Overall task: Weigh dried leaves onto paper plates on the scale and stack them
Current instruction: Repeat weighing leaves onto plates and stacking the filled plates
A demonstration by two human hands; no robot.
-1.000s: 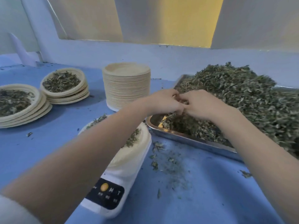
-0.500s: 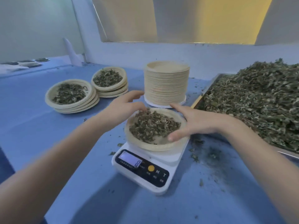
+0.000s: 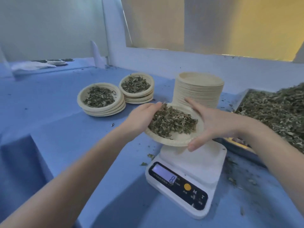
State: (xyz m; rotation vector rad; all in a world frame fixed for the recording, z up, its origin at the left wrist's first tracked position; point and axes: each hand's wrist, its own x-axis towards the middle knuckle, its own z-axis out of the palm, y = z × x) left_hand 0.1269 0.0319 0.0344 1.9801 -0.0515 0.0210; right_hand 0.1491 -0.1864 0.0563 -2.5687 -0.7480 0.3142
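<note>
Above the scale (image 3: 185, 175): plate of dried leaves (image 3: 174, 127), lifted clear, tilted.
Left hand (image 3: 139, 119): fingers cup the plate's left rim.
Right hand (image 3: 209, 124): fingers grip its right rim.
Far left on the counter (image 3: 49, 129): two filled stacks (image 3: 102, 99).
Far: empty plates (image 3: 199, 89).

A small herb-packing workroom is showing here: a blue-covered worktop (image 3: 49, 129) is carrying a digital scale (image 3: 185, 181), stacked paper plates (image 3: 199, 89) and a steel tray (image 3: 236, 145) heaped with dried leaves (image 3: 276, 109).
</note>
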